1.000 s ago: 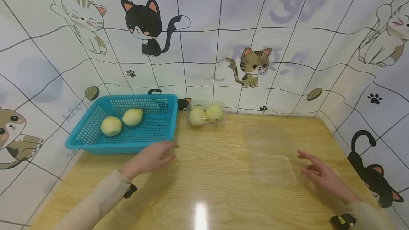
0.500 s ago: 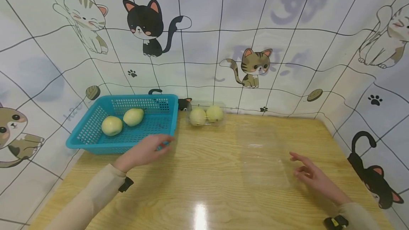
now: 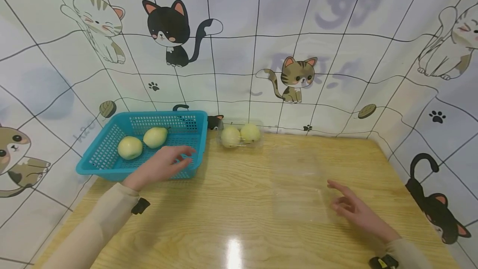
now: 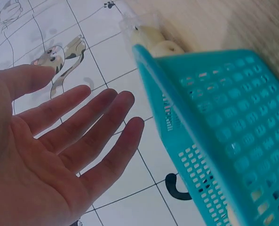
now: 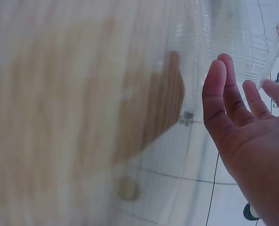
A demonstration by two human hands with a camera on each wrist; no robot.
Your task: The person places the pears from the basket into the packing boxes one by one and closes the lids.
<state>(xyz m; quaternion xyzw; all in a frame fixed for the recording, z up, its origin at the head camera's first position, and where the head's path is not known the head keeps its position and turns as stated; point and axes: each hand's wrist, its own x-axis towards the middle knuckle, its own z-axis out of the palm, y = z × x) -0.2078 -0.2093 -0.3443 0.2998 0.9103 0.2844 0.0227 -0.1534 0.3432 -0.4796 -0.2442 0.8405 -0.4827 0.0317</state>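
Observation:
My left hand (image 3: 161, 165) hovers above the front right corner of a blue-green plastic basket (image 3: 142, 175), fingers apart and holding nothing. In the left wrist view its palm faces the camera, beside the basket's rim. Inside the basket lie two pale yellow-green, pear-like fruits, one rounder (image 3: 130, 148) and one with a stem (image 3: 155, 137). My right hand (image 3: 352, 207) is by the right side of an unfolded clear plastic box (image 3: 298, 202), its fingers loosely bent. In the right wrist view the fingertips (image 5: 214, 77) overlap the clear plastic edge.
A smaller-looking clear box (image 3: 257, 141) with two similar fruits stands at the back of the wooden table (image 3: 224, 202), right of the basket. Behind and on both sides rises a wall covering (image 3: 239, 53) printed with cats and grid lines.
My right hand has moved left, and the unfolded clear box has slid left along with it. My left hand has moved left and back, from beside the basket to over its corner.

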